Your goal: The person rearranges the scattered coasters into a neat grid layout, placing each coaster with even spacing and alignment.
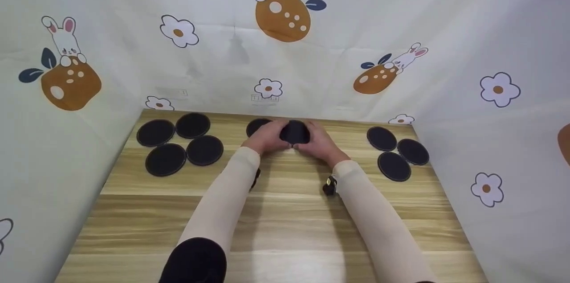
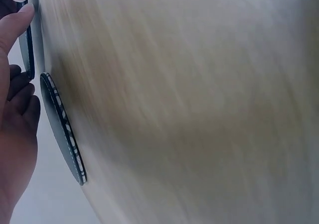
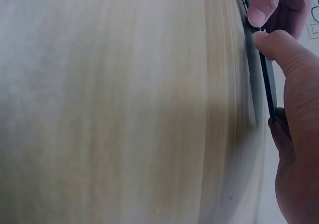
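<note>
Both hands hold one round black coaster (image 1: 295, 132) at the back middle of the table. The left hand (image 1: 268, 137) grips its left side, and the right hand (image 1: 321, 142) grips its right side. The thumbs meet close together at the near edge. In the right wrist view the held coaster (image 3: 268, 84) appears slightly above the wood, with a dark shadow under it. Another black coaster (image 1: 256, 127) lies flat just left of the held one, partly covered by the left hand. The left wrist view shows this coaster's patterned edge (image 2: 65, 119).
Several black coasters (image 1: 165, 159) lie grouped at the back left of the wooden table (image 1: 294, 229). Another 3 coasters (image 1: 394, 166) form a cluster at the back right. A printed cloth (image 1: 213, 64) with rabbits and flowers hangs behind and along both sides.
</note>
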{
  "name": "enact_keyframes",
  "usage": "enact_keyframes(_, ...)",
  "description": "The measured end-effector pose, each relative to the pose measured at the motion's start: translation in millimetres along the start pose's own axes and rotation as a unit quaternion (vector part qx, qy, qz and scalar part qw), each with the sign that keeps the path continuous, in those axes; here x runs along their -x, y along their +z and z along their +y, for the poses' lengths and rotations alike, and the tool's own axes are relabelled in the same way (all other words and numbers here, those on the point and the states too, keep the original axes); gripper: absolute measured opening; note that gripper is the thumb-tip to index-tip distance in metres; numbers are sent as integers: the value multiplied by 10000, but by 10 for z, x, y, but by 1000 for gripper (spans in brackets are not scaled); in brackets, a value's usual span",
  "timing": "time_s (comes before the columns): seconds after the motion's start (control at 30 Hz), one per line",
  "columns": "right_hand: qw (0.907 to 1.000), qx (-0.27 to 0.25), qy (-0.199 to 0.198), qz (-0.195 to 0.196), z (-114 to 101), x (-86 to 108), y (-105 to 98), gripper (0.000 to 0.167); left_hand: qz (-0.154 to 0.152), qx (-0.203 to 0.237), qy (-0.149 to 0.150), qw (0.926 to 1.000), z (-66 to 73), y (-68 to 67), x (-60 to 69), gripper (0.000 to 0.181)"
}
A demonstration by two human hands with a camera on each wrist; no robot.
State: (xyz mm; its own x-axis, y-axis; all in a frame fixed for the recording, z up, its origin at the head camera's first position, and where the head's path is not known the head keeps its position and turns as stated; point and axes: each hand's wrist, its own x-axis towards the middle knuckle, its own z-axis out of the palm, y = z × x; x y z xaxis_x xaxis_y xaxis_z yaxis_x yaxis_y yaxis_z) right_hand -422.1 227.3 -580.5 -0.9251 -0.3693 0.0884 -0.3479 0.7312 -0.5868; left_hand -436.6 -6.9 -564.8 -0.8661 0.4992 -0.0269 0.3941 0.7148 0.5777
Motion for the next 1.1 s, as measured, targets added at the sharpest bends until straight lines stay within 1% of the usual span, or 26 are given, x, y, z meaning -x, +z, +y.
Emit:
enact_keyframes(0.13,9999,-13,70,-99,-7,-16,16,94,-5,-72,-23,10000,-7,8,4,65)
enact_keyframes(0.3,9997,-57,175,-170,-22,-35,32,93,-29,-135,-65,9999,-21,4,-9,62)
enact_keyframes(0.43,9998,-55,145,-121,-29,-42,35,91,-79,-220,-67,9997,-24,-9,-23,64)
enact_keyframes(0.57,10000,-23,37,-63,-17,-62,44,89,-60,-286,-39,9996,-23,-19,-27,70)
enact_keyframes(0.7,10000,-17,4,-66,-7,-83,44,89,-78,-319,-89,9994,-30,-10,-48,71)
enact_keyframes(0.77,10000,-15,17,-89,-9,-87,38,89,-79,-339,-111,9993,-33,-4,-59,70)
enact_keyframes(0.87,9999,15,17,-153,-10,-91,23,89,-54,-356,-63,9993,-28,-3,-64,69)
enact_keyframes(1.0,9995,95,80,-280,-27,-93,11,87,-7,-362,-3,9993,-15,-4,-33,67)
enact_keyframes(1.1,9993,110,177,-317,-36,-93,13,89,15,-378,-48,9993,-13,-3,-21,68)
